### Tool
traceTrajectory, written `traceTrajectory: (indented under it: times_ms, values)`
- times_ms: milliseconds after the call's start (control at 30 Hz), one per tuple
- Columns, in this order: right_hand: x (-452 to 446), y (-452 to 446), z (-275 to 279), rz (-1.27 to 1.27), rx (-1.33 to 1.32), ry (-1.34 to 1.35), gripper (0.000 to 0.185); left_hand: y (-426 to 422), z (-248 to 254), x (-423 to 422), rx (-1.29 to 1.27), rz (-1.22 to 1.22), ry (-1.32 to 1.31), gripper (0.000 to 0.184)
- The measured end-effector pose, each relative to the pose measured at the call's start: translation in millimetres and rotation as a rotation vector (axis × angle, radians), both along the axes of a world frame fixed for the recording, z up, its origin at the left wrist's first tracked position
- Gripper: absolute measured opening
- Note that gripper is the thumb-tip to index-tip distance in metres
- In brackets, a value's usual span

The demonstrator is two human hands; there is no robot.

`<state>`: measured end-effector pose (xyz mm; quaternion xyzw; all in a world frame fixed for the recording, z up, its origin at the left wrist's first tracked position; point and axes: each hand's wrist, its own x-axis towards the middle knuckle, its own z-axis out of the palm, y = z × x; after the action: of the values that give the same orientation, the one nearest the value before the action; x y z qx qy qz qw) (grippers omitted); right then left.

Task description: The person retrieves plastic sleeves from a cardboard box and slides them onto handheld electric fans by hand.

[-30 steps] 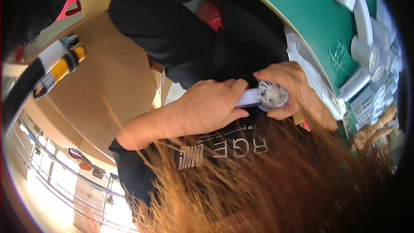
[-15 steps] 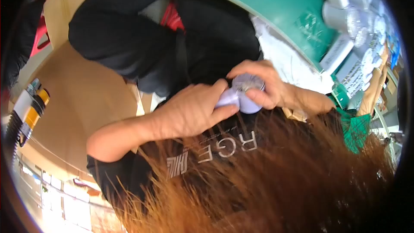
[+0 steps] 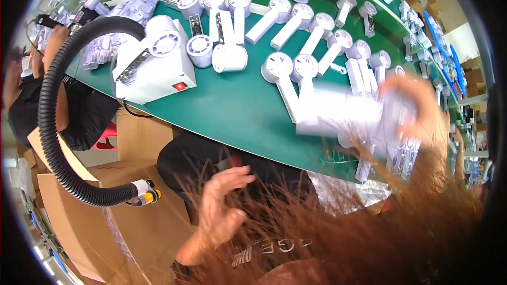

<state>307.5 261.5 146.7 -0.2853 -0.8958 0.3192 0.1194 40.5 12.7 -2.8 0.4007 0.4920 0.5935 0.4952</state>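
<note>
My right hand (image 3: 422,103) is closed around the head of a pale handheld fan (image 3: 343,112) at the right of the table. The fan is smeared by motion, its handle pointing left, over or among other fans. Whether it touches the table I cannot tell. My left hand (image 3: 224,206) is raised in front of my body near my lap, its fingers apart and nothing in them. Several similar fans (image 3: 277,66) lie in rows on the green table (image 3: 232,105) beyond my hands.
A white box with a red switch (image 3: 158,71) stands at the table's left, a black corrugated hose (image 3: 47,100) curving beside it. Below sits an open cardboard box (image 3: 142,227). Bagged parts (image 3: 121,18) lie at the back left. Another person's arm (image 3: 53,47) is at far left.
My left hand has let go of the fan and moved away. The right hand has carried the fan from my chest to the right side of the table. The view has lifted towards the table.
</note>
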Motion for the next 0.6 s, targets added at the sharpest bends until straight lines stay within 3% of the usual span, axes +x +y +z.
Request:
traceTrajectory:
  times_ms: [67,133,200,267,300,333,367,433,500,600]
  values:
    - [-5,60,-2,-0.440,0.059,0.030,0.053,-26,-12,-11,-0.076,0.221,-0.119,0.060]
    - [-30,124,-15,-0.616,0.192,-0.020,0.064,-61,-38,-18,-0.152,0.331,-0.174,0.050]
    - [-36,216,-60,-0.709,0.141,-0.044,0.068,-83,-43,-23,-0.232,0.291,-0.140,0.037]
    - [-40,290,-111,-0.708,0.051,0.071,0.064,-111,-41,-21,-0.355,0.305,-0.078,0.033]
    - [-51,304,-133,-0.698,0.155,0.130,0.063,-123,-34,-24,-0.397,0.275,0.062,0.030]
    - [-54,330,-154,-0.661,0.184,0.105,0.062,-137,-30,-27,-0.379,0.260,0.180,0.030]
    - [-60,351,-169,-0.607,0.213,0.041,0.062,-141,5,-34,-0.515,0.223,0.241,0.030]
    - [-76,393,-187,-0.530,0.308,-0.115,0.063,-179,27,-46,-0.441,0.228,0.498,0.031]
    - [-95,409,-187,-0.480,0.428,-0.282,0.064,-213,68,-53,-0.477,0.461,0.365,0.026]
    - [-91,408,-169,-0.484,0.591,-0.485,0.066,-246,104,-76,-0.518,0.806,0.546,0.022]
